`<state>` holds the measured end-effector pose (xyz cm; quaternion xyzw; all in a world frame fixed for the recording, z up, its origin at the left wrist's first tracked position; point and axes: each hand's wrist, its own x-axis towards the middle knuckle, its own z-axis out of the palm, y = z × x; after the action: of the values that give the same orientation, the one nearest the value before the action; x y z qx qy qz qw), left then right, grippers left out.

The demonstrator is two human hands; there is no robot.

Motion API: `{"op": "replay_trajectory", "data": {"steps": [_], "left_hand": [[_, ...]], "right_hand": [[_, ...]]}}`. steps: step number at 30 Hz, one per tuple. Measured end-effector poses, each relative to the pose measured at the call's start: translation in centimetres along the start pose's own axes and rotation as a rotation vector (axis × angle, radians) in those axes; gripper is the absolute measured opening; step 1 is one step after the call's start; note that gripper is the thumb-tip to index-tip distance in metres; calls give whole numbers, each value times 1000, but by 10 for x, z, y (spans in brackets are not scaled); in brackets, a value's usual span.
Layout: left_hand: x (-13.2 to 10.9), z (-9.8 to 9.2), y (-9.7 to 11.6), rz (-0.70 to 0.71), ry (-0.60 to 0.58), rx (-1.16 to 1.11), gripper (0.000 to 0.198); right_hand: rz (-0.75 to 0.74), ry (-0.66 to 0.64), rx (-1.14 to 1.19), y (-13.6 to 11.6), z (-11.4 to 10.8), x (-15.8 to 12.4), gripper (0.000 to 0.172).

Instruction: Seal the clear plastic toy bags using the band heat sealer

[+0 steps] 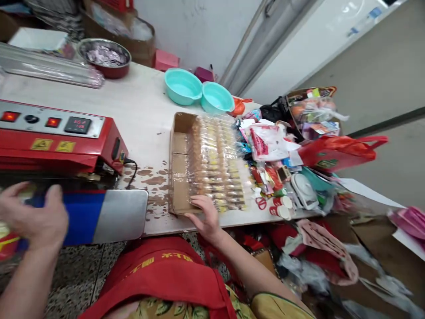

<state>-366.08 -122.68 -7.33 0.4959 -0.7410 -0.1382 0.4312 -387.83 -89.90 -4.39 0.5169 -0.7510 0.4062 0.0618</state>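
Note:
My left hand (38,217), slightly blurred, is over the blue-and-silver front plate (121,215) of a red heat sealer (111,146). Its thumb and fingers are apart; a yellowish patch shows behind them, too blurred to name. A red and yellow packet (8,246) is partly cut off by the left edge, beside this hand. My right hand (207,217) rests with fingers stretched at the near edge of a shallow cardboard box (181,177). Rows of clear-wrapped packets (215,164) fill the box's right side, and their small contents cannot be made out.
Two turquoise basins (182,86) stand behind the box. A metal bowl (104,57) of wrapped pieces and long clear plastic film (49,68) lie at back left. Plastic bags, red scissors (261,203), paper cups (280,210) and a white scale (303,190) crowd the right.

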Motion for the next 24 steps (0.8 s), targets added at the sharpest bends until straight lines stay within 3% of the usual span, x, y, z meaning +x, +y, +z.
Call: {"op": "replay_trajectory", "data": {"steps": [1, 2, 4, 6, 8, 10, 14, 16, 19, 22, 24], "left_hand": [[-22, 7, 29, 149, 35, -47, 40], [-47, 16, 62, 303, -77, -153, 36], [-99, 35, 132, 600, -427, -347, 33], [-145, 54, 191, 846, -657, -409, 36], [-174, 69, 227, 992, -829, -413, 36], [-184, 76, 239, 1010, -948, -433, 30], [-153, 65, 236, 799, -1065, -500, 15], [-127, 48, 240, 672, -1074, -551, 5], [-88, 19, 254, 384, -1076, -752, 14], [-57, 2, 259, -77, -1004, -1038, 14], [-39, 1, 249, -366, -930, -1158, 31]], "right_hand": [[-38, 37, -104, 11, -27, -11, 47], [-69, 61, -195, 22, -52, -21, 51], [-110, 41, -347, 43, -89, -37, 54], [-133, -83, -449, 62, -111, -47, 49], [-152, -252, -509, 77, -120, -53, 39], [-171, -369, -547, 88, -125, -54, 26], [-172, -413, -485, 89, -140, -33, 12], [-130, -413, -308, 74, -150, -6, 13], [21, -389, 99, 39, -154, 49, 15], [238, -258, 444, 3, -131, 103, 14], [333, -173, 595, -11, -101, 131, 16]]}}
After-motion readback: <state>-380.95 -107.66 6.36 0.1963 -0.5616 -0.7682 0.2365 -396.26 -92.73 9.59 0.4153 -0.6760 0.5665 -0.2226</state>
